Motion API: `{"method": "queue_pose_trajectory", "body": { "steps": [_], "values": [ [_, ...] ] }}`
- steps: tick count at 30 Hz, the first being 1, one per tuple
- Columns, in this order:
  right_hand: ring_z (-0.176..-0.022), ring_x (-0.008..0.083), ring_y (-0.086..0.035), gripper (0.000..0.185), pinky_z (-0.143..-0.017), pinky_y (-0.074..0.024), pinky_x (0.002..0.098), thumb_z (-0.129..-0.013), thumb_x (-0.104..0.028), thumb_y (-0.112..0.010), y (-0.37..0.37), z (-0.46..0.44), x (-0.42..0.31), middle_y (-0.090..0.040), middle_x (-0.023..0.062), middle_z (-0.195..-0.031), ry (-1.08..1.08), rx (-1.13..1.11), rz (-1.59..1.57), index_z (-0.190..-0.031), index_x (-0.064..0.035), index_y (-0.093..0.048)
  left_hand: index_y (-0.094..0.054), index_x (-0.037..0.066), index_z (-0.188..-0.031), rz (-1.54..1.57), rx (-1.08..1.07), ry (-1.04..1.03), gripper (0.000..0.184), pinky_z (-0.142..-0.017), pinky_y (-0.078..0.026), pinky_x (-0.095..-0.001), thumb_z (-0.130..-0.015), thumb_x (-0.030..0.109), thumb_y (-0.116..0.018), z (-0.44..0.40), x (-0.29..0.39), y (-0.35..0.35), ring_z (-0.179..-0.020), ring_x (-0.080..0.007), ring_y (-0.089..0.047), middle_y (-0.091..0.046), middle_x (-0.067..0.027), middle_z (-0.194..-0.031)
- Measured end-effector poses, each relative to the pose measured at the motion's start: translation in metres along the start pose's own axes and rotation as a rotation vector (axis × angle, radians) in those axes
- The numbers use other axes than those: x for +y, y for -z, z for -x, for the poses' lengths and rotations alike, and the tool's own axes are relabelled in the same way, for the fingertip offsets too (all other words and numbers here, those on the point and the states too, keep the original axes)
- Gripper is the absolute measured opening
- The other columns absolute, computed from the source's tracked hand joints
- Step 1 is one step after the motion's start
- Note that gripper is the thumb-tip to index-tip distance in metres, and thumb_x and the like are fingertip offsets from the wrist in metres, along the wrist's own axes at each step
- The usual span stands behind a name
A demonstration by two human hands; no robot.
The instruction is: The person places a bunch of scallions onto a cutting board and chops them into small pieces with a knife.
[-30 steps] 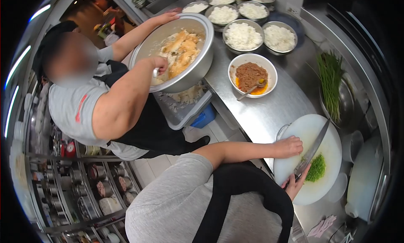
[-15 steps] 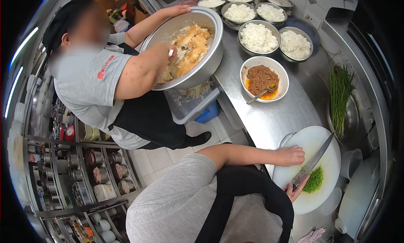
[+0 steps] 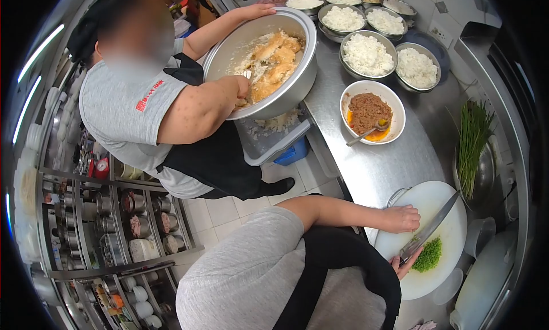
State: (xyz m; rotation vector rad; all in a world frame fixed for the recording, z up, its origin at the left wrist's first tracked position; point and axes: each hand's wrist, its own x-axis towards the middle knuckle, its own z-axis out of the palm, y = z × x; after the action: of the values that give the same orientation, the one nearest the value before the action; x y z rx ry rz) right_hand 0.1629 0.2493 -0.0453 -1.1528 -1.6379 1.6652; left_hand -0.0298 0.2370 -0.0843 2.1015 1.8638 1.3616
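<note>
On the round white cutting board [image 3: 389, 244], my left hand [image 3: 402, 218] is curled closed beside the knife blade; whatever its fingers hold is hidden. My right hand [image 3: 407, 264] is wrapped round the handle of a large kitchen knife [image 3: 430, 226]. The blade lies slantwise across the board, its tip towards the far right edge. Beside the blade, close to my right hand, sits a small heap of finely chopped green chives [image 3: 428, 254].
A co-worker [image 3: 131, 101] works in a big metal pot [image 3: 309, 61] of rice with brown sauce. A white bowl [image 3: 399, 116] holds minced meat and a spoon. Several metal bowls of rice [image 3: 368, 54] stand behind. Long chives [image 3: 476, 141] rest over a metal bowl at right.
The whole view has shifted slightly, so things appear further right. The co-worker's hand has moved lower within the pot. My hands and the knife keep nearly the same place on the board.
</note>
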Motion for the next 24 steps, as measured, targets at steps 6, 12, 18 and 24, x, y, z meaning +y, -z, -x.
{"method": "queue_pose_trajectory", "body": {
  "steps": [6,12,18,24],
  "values": [
    [-0.062,0.0080,-0.036,0.079,-0.050,-0.0333,0.0204,-0.090,0.008,-0.044,-0.010,0.006,-0.023,-0.038,0.0146,-0.146,-0.048,-0.013,0.000,-0.157,-0.0231,-0.017,-0.060,0.009,-0.083,-0.019,0.011,-0.019,0.009,-0.083,-0.041,-0.0354,-0.084,0.017,-0.063,0.000,-0.001,0.002,-0.090,-0.0217,-0.052,-0.051,-0.0043,-0.084],
    [-0.061,0.0090,-0.036,0.081,-0.050,-0.0339,0.0211,-0.089,0.009,-0.042,-0.010,0.005,-0.026,-0.041,0.0151,-0.143,-0.081,0.004,0.016,-0.158,-0.0235,-0.015,-0.060,0.009,-0.083,-0.036,-0.004,-0.033,0.009,-0.083,-0.041,-0.0353,-0.083,0.017,-0.063,0.000,-0.003,0.000,-0.090,-0.0214,-0.052,-0.051,-0.0039,-0.084],
    [-0.059,0.0092,-0.036,0.081,-0.050,-0.0342,0.0214,-0.089,0.009,-0.043,-0.010,0.004,-0.022,-0.046,0.0156,-0.137,-0.067,0.034,0.032,-0.158,-0.0234,-0.015,-0.060,0.009,-0.082,-0.044,0.007,-0.045,0.009,-0.083,-0.041,-0.0350,-0.082,0.017,-0.064,0.001,-0.003,-0.002,-0.089,-0.0216,-0.052,-0.052,-0.0036,-0.084],
    [-0.057,0.0094,-0.037,0.082,-0.050,-0.0352,0.0218,-0.089,0.006,-0.045,-0.007,0.006,-0.024,-0.050,0.0159,-0.132,-0.093,-0.019,0.005,-0.158,-0.0231,-0.012,-0.061,0.009,-0.084,-0.028,-0.015,-0.010,0.010,-0.085,-0.041,-0.0361,-0.081,0.018,-0.065,0.001,-0.002,-0.002,-0.092,-0.0211,-0.052,-0.052,-0.0038,-0.085]
  ]
}}
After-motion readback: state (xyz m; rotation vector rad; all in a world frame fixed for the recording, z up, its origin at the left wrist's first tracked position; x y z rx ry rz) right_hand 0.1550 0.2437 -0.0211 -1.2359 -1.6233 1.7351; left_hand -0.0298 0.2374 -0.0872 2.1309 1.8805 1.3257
